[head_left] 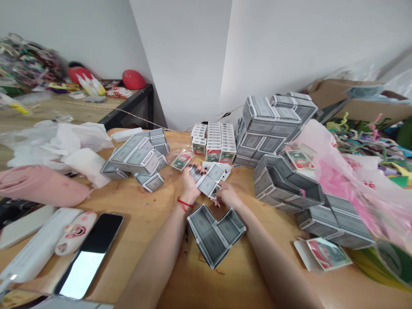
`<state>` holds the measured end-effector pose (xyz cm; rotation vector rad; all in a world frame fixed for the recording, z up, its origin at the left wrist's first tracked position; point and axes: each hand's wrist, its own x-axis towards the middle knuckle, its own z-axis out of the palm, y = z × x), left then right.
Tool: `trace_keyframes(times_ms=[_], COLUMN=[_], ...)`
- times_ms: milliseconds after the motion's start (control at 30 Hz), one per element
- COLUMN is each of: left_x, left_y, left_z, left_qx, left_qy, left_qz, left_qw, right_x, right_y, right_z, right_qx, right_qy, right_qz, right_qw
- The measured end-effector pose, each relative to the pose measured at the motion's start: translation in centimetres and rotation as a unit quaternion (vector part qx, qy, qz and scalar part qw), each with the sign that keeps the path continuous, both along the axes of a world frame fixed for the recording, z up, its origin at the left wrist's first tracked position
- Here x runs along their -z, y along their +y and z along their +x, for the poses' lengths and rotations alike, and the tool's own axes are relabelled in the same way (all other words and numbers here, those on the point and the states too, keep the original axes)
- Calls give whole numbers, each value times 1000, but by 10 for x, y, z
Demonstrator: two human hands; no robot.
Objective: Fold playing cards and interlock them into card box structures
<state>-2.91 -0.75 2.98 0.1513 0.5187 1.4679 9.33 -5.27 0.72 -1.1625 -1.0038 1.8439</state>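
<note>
Both my hands are on a panel of grey-backed playing cards [210,182] in the middle of the table. My left hand [191,182] is closed on its left end, dark-nailed fingers lying over the top. At the lower right edge, the bent fingers of my right hand [228,195] pinch the panel; the fingertips are partly hidden. Loose face-up cards [226,171] show just behind it. Between my forearms stands a heart-shaped open box [206,240] built of the same grey cards.
Packed card boxes [220,137] stand behind my hands. Folded-card boxes are stacked at right [267,120] and left [135,154]. An open heart-shaped card box [286,184] and an opened card pack [328,253] lie right. A phone [90,257] and power bank [40,242] lie left.
</note>
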Motion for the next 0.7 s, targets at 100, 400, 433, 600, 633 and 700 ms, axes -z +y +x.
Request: trace_keyframes(times_ms=[100, 400, 433, 600, 633, 700], left_x=[2, 3, 3, 3, 4, 5], left_y=[2, 6, 5, 4, 4, 4], left_z=[-3, -19, -18, -11, -10, -9], left_qx=[9, -17, -17, -13, -14, -12], left_qy=[-11, -40, -35, -20, -17, -11], left_qz=[-8, 39, 40, 46, 50, 56], left_qw=[1000, 998, 998, 999, 999, 998], right_x=[-2, 2, 4, 10, 10, 8], right_y=[-1, 0, 1, 4, 4, 3], right_z=[5, 7, 6, 0, 0, 0], right_qx=[-27, -47, -39, 0, 6, 16], right_qy=[46, 69, 59, 16, 14, 13], right_qz=[-3, -47, -56, -86, -87, -89], right_qw=[999, 995, 996, 996, 996, 996])
